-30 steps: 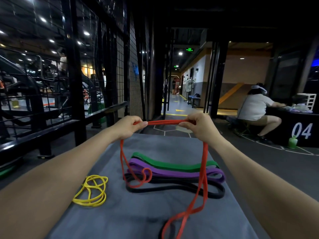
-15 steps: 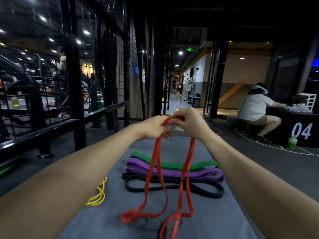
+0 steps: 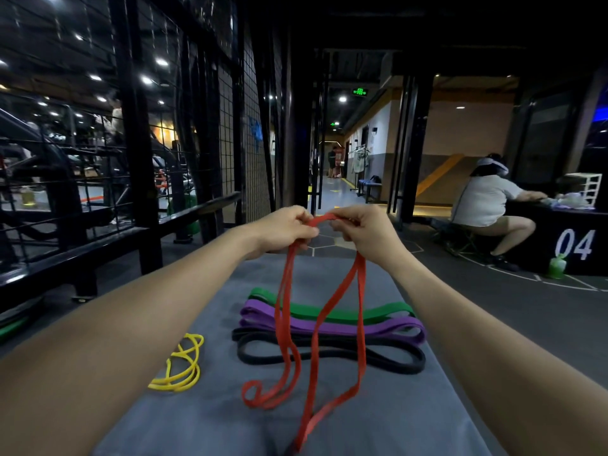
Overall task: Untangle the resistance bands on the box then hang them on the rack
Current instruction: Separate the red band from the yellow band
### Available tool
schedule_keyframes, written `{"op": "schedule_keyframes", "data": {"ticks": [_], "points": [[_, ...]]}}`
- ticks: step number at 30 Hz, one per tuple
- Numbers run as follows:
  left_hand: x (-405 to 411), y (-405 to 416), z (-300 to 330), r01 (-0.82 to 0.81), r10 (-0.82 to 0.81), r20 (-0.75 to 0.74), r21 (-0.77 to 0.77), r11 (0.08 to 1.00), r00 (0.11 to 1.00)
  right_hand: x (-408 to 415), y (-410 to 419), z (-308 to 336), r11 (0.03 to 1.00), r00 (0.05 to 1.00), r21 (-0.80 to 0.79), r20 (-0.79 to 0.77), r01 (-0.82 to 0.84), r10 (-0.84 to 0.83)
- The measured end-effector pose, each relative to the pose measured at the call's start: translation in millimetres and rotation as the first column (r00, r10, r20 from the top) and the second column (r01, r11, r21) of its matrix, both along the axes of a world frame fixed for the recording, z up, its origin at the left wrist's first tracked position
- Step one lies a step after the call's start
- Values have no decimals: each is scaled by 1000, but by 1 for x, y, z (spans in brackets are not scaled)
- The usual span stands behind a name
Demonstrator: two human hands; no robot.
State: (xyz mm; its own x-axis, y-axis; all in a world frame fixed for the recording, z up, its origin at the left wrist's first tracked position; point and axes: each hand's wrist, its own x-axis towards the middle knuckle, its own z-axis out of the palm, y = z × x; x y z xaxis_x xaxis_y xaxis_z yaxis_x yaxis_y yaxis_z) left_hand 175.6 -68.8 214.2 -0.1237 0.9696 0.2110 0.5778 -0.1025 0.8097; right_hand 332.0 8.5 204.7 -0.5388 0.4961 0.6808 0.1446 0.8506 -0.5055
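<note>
Both hands hold the top of a red resistance band (image 3: 361,324) above the grey box top (image 3: 411,416). My left hand (image 3: 286,232) pinches one side of its upper loop and my right hand (image 3: 365,232) grips the other, close together. The red band hangs down in twisted strands whose lower loops rest on the box. Beneath it lie a green band (image 3: 381,312), a purple band (image 3: 391,329) and a black band (image 3: 394,360), stacked side by side. A coiled yellow band (image 3: 179,366) lies at the box's left edge.
A black metal rack with wire mesh (image 3: 138,133) stands to the left of the box. A seated person (image 3: 483,205) leans on a black box marked 04 (image 3: 575,245) at the right, with a green bottle (image 3: 556,266) on the floor. A corridor runs ahead.
My hands came together from a spread hold on the red band, then parted slightly. The band now hangs in long strands, its lower loops shifted on the box.
</note>
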Motion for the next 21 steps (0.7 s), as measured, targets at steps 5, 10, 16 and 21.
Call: {"op": "schedule_keyframes", "data": {"ticks": [5, 10, 16, 21], "points": [[11, -1, 5, 39, -46, 59, 107, 994, 997, -3, -4, 12, 998, 1000, 64, 4, 11, -11], [16, 1, 21, -78, 30, 210, 223, 972, 977, -1, -4, 5, 1000, 1000, -23, 29, 6, -6], [17, 5, 45, -207, 78, 358, 339, 918, 931, 20, 13, -14, 994, 998, -98, -40, 41, -45], [12, 4, 57, -336, 69, 555, 396, 854, 829, 39, 24, -36, 975, 992, -219, -111, 28, -54]]}}
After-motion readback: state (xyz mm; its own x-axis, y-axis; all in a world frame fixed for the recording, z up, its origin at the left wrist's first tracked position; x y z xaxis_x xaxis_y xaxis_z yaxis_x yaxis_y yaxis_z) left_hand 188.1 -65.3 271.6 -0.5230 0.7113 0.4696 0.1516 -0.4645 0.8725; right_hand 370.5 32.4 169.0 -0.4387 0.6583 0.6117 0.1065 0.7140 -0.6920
